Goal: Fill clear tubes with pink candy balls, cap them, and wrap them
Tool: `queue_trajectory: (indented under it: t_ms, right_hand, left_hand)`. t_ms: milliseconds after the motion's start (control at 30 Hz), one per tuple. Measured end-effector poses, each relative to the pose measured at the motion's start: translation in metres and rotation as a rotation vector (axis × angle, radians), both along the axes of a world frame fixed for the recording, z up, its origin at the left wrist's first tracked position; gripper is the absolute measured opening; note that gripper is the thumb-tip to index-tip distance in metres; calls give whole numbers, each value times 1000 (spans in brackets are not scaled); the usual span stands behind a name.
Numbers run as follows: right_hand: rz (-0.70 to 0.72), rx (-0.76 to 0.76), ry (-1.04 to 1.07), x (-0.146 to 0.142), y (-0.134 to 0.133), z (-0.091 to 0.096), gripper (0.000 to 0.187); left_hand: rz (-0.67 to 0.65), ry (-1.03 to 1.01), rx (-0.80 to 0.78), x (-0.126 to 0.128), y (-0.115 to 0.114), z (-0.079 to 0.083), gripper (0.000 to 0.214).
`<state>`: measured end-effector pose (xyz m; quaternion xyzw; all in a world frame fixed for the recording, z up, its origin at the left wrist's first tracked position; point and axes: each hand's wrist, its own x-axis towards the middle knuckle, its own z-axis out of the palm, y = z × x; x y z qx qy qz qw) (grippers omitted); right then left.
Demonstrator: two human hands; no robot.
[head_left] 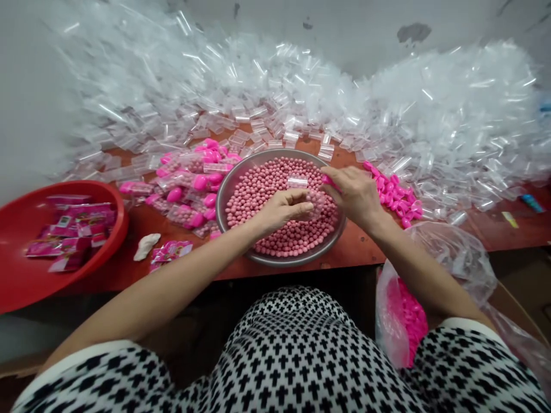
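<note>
The metal bowl (293, 261) sits on the red-brown table (355, 248), filled with pink beads (260, 186). Over the bowl's right half, the left hand (280, 210) has its thumb and fingers closed around a clear tube (316, 205) with beads visible inside. Just behind those fingers, another clear tube (298, 182) shows above the bowl's beads; whether it touches the hand I cannot tell. The right hand (358, 194) is at the bowl's right rim, its fingertips pinching a bright pink cap (328, 180) near the held tube. Right of the bowl lies a cluster of loose pink caps (395, 196), and to its lower right a clear plastic bag (462, 252) with more pink pieces (411, 321). Left of the bowl, near its rim, are bead-filled tubes (187, 212) with pink caps; farther left come small pink packets (170, 251), a whitish lump (146, 246) and a red basin (17, 278) holding more packets (75, 229). Behind the bowl, a great heap of clear tubes (439, 109) spreads against the wall (365, 23)
</note>
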<state>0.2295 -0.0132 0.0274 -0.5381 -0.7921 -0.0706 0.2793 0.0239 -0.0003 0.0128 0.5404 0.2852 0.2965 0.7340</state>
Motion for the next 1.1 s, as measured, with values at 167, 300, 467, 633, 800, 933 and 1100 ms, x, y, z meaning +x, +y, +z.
queue_trajectory:
  t_ms: [167, 300, 467, 633, 800, 933, 1100]
  right_hand:
    - [237, -169, 156, -15, -23, 4, 42]
    - [250, -302, 389, -14, -32, 4, 34]
    - [226, -491, 719, -2, -32, 9, 31]
    - [383, -489, 369, 6, -27, 29, 37]
    - [432, -473, -39, 2, -24, 36, 43]
    - [378, -481, -147, 3, -25, 31, 40]
    - [275, -436, -57, 10, -22, 22, 39]
  left_hand:
    - [64, -129, -41, -5, -2, -1, 38]
    - [47, -153, -37, -9, -1, 0, 38]
    - [83, -26, 198, -13, 2, -2, 29]
    - [30, 150, 464, -17, 2, -1, 27]
    - [39, 166, 488, -18, 2, -2, 28]
    - [98, 249, 646, -20, 5, -1, 21]
    - [209, 337, 761, -24, 8, -2, 18]
